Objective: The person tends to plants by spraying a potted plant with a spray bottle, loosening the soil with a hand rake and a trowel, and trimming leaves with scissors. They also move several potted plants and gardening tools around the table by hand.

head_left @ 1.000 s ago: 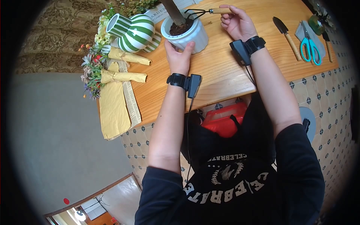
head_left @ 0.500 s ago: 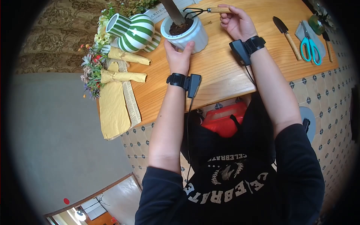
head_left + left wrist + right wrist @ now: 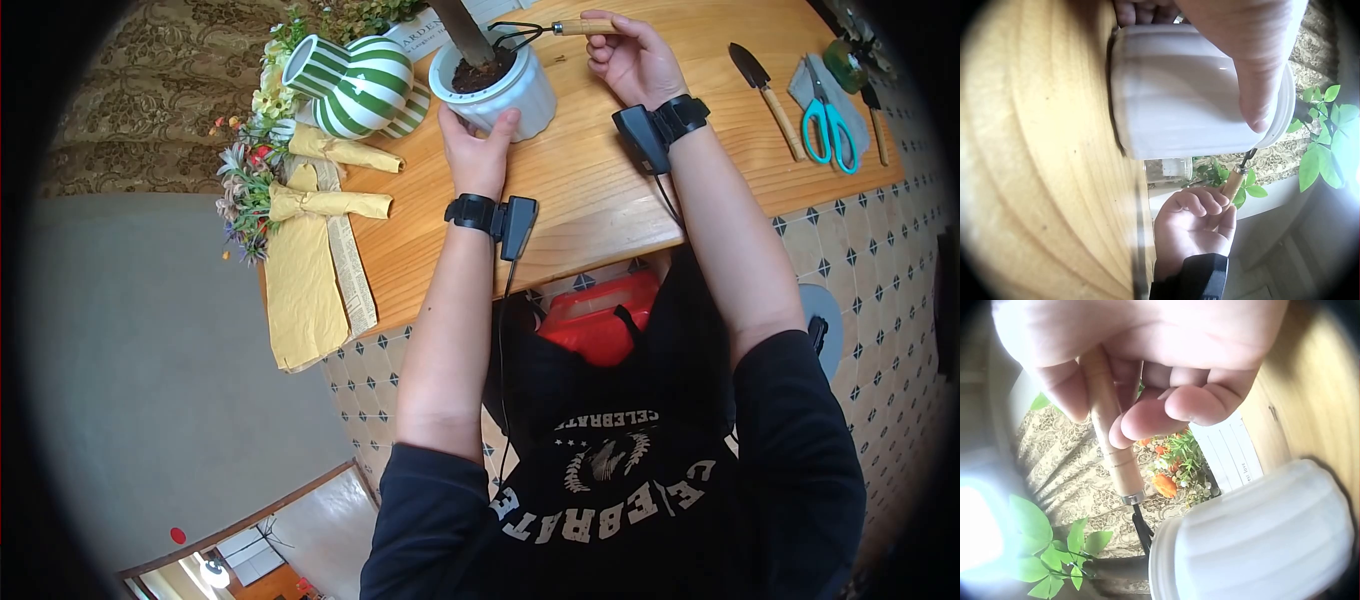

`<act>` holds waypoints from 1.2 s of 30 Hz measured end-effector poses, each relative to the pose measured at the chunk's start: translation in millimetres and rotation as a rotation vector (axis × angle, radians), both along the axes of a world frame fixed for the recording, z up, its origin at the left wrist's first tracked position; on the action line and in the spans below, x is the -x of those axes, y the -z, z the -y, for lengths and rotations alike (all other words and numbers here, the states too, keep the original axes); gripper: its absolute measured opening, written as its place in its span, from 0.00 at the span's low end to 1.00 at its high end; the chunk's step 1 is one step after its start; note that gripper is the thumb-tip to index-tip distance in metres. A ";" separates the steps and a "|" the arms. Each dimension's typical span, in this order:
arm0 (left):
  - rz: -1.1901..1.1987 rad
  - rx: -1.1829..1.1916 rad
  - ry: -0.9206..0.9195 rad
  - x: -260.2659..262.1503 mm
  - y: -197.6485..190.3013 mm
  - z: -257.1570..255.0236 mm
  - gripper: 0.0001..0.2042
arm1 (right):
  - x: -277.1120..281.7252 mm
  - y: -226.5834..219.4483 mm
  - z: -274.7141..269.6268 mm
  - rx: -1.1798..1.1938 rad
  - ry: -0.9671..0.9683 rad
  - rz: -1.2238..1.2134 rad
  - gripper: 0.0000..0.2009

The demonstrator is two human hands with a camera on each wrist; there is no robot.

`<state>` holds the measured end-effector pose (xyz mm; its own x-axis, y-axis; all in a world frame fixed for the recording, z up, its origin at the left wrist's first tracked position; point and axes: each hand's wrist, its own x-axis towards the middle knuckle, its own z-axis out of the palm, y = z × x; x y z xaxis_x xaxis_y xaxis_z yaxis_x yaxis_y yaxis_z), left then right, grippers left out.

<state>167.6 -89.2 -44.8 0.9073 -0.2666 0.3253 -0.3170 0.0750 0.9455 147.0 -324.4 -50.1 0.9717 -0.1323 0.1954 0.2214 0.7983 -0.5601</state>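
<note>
A white ribbed flowerpot (image 3: 530, 108) stands on the wooden table, holding dark soil (image 3: 475, 80) and a plant with a thick brown trunk (image 3: 460, 30). My left hand (image 3: 477, 160) grips the pot's near side. In the left wrist view its thumb (image 3: 1256, 94) lies along the wall below the rim, with fingertips showing round the other side. To the right, my right hand (image 3: 645, 65) holds a three-pronged hand rake (image 3: 585, 28) by its wooden handle, between thumb and fingers. The black tines reach over the rim; in the right wrist view their tips are hidden behind the pot (image 3: 1260, 531).
Left of the pot lies a green-and-white striped vase (image 3: 365, 90), beside paper-wrapped bouquets (image 3: 310, 270) that overhang the table edge. On the right lie a small trowel (image 3: 765, 95), turquoise-handled scissors (image 3: 828, 130) on a grey cloth, and another wooden-handled tool (image 3: 876, 130).
The hand rake has shifted slightly left, further over the pot, since the earliest frame. My left hand and the pot stay in place.
</note>
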 end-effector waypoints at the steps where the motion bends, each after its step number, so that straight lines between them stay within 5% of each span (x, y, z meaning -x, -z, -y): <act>1: 0.002 0.001 0.000 -0.2 0.2 0.0 0.35 | 0.2 -0.4 -0.2 0.001 0.001 -0.001 0.19; 36: 0.009 -0.024 0.013 4.3 -4.2 0.3 0.32 | 6.0 -7.9 -3.4 0.016 -0.001 0.012 0.18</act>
<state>163.3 -89.5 -40.6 0.9007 -0.2860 0.3270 -0.3249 0.0564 0.9441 140.9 -321.0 -42.3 0.9694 -0.1279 0.2093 0.2272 0.7897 -0.5699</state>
